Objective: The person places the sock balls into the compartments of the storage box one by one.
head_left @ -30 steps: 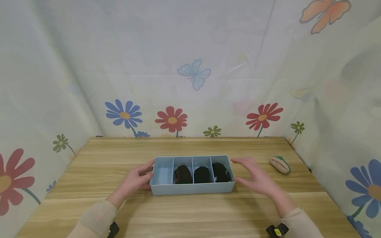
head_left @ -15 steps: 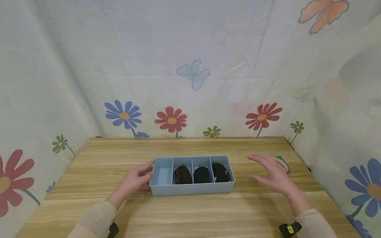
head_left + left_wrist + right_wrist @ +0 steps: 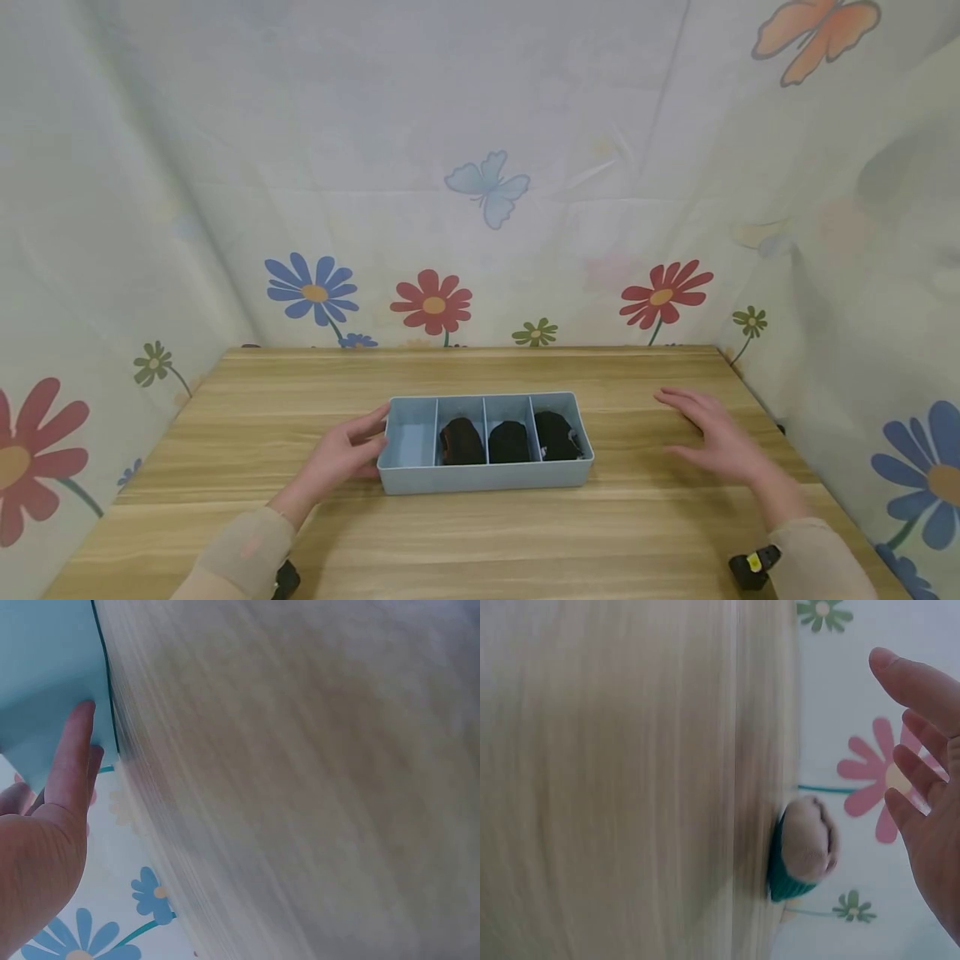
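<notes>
A light-blue divided box stands on the wooden table. Three of its compartments hold dark rolled socks: a brownish-black roll, a black roll and a black roll with pale marks. The leftmost compartment is bare. My left hand rests its extended fingers against the box's left end, seen close up in the left wrist view. To the right of the box, my right hand hovers with spread, gently bent fingers and nothing in them. A beige and green rolled sock shows in the right wrist view; in the head view this hand hides it.
The wood-grain table ends at the back and sides against a white curtain printed with flowers and butterflies. A small black device is worn at the right wrist, and another at the left.
My right hand has moved from the box's right end rightward to over the beige and green rolled sock, covering it in the head view. The left hand and box have stayed put.
</notes>
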Tool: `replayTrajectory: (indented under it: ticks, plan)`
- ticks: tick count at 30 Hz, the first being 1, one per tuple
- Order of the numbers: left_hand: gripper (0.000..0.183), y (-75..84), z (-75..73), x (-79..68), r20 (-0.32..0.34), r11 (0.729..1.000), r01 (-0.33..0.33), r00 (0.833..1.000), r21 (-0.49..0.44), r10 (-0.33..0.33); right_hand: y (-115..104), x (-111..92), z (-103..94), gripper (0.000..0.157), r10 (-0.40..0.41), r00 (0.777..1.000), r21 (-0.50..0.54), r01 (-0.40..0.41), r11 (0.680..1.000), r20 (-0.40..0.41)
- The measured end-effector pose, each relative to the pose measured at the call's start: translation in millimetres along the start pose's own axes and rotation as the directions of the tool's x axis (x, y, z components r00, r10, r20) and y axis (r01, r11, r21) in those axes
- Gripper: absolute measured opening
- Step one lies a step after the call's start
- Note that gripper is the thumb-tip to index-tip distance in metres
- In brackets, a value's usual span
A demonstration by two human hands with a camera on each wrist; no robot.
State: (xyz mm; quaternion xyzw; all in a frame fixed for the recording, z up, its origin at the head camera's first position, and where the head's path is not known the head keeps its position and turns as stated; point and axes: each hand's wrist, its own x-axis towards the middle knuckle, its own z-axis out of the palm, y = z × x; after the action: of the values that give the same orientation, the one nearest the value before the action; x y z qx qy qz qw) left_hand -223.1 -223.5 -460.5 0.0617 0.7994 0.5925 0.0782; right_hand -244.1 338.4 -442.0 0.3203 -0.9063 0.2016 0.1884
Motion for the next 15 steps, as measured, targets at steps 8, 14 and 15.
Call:
replayTrajectory:
  ticks: [8,14,15]
  plan:
    - [0.06,2.5,0.0,-2.4,0.01,1.0,-0.008,1.0,-0.015,0.008,29,-7,-10.2,0.077,0.067,0.997,0.012,-0.068,0.998,0.049]
    - [0.06,1.8,0.0,-1.4,0.003,1.0,0.004,1.0,-0.007,-0.004,42,-8,-15.2,0.077,0.126,0.989,-0.005,-0.126,0.992,0.08]
    - [0.06,1.5,0.1,-1.1,0.002,1.0,0.007,1.0,-0.008,-0.007,44,-8,-15.4,0.077,0.128,0.989,-0.008,-0.128,0.992,0.079]
